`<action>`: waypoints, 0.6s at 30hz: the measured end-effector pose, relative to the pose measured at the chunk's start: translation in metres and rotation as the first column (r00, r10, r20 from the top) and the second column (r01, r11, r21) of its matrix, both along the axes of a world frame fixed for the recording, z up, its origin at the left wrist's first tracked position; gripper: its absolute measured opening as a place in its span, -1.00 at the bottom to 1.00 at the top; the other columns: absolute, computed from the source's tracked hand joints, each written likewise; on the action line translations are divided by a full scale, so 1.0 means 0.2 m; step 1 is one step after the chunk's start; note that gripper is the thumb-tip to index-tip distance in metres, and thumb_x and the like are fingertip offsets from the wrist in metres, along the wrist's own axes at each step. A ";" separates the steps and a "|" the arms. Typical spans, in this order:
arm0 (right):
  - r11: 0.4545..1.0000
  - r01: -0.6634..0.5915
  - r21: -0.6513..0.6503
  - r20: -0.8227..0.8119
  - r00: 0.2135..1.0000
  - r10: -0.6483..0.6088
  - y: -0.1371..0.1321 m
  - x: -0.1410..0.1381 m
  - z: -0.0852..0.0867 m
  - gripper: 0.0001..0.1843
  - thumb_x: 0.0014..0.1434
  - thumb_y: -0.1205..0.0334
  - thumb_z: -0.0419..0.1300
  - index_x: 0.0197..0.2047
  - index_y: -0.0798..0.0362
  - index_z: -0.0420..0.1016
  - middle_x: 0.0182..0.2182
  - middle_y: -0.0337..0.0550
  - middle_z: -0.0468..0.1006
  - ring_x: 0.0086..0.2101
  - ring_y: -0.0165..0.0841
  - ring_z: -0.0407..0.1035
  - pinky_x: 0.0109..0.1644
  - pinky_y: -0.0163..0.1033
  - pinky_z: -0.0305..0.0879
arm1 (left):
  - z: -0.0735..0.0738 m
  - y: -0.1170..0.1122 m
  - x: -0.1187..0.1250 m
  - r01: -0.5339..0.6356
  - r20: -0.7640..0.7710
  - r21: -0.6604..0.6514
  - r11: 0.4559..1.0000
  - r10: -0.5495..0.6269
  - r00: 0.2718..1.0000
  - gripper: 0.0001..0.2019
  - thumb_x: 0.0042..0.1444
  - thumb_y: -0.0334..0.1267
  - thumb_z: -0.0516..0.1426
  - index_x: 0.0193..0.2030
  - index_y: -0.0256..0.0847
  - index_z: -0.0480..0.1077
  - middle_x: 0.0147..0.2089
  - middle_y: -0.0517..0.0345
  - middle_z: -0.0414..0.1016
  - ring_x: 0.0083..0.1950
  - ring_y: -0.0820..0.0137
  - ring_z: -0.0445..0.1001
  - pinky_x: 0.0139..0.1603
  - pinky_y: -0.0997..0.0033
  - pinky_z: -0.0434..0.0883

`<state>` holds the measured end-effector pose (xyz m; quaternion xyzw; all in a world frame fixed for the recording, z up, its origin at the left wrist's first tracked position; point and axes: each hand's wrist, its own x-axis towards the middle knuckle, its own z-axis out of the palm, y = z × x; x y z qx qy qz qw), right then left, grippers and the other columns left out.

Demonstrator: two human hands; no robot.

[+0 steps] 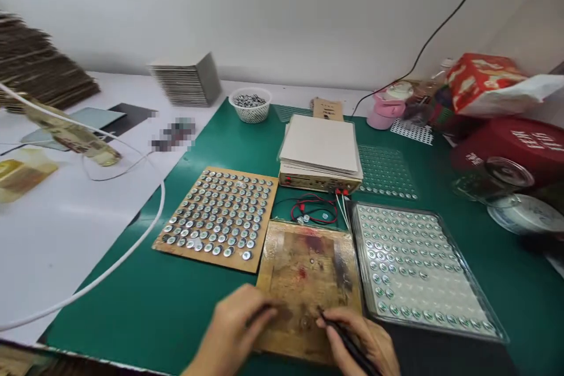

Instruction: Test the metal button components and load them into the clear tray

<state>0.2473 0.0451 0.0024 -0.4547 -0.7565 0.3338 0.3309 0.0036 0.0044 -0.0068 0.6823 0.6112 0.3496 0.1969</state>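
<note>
My left hand (240,326) is closed at the lower left of a stained wooden board (286,252). A dark slender tool (261,310) shows between its thumb and fingers, blurred. Over the board's lower right, my right hand (363,338) grips a black pen-like tool (348,342), its tip pointing up and left near a small round piece (305,322) that is too blurred to name. Left of the board, a brown sheet (238,264) carries rows of small round metal parts (219,205). On the right, a clear plastic tray (440,288) holds similar round parts (399,270) in rows.
Behind the board, stacked white sheets (321,142) lie on an instrument (318,181) with red and black leads (308,208). Further back stand a white basket (250,113) of metal parts and a pink bottle (386,108). A white cable (145,232) arcs across the left.
</note>
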 end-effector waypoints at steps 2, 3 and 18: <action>0.997 -0.081 -0.008 0.031 0.996 0.081 -0.01 -0.04 -0.01 -0.86 0.11 0.33 0.12 -0.32 -0.02 0.51 -0.45 -0.25 0.64 -0.45 -0.39 0.55 -0.34 -0.46 0.43 | -0.05 0.00 0.19 0.140 -0.057 0.022 0.990 -0.139 0.989 -0.74 0.30 -0.19 0.00 -0.33 -0.16 0.45 -0.43 0.15 0.48 -0.38 0.41 0.45 -0.40 0.52 0.39; 0.995 -0.100 -0.017 0.051 0.994 0.101 -0.01 -0.04 -0.03 -0.85 0.08 0.36 0.12 -0.34 -0.01 0.51 -0.47 -0.26 0.62 -0.47 -0.40 0.53 -0.35 -0.46 0.41 | -0.07 0.00 0.25 0.148 -0.098 0.036 0.988 -0.144 0.985 -0.74 0.30 -0.19 -0.01 -0.34 -0.18 0.43 -0.43 0.13 0.46 -0.38 0.39 0.42 -0.42 0.48 0.37; 0.993 -0.091 -0.081 0.061 0.994 0.096 -0.03 -0.04 -0.11 -0.83 0.08 0.36 0.07 -0.38 0.00 0.49 -0.50 -0.28 0.59 -0.49 -0.42 0.50 -0.36 -0.44 0.36 | -0.12 0.01 0.28 0.167 -0.150 0.008 0.986 -0.164 0.975 -0.89 0.23 -0.23 0.10 -0.22 -0.14 0.44 -0.40 0.14 0.39 -0.34 0.34 0.31 -0.41 0.39 0.26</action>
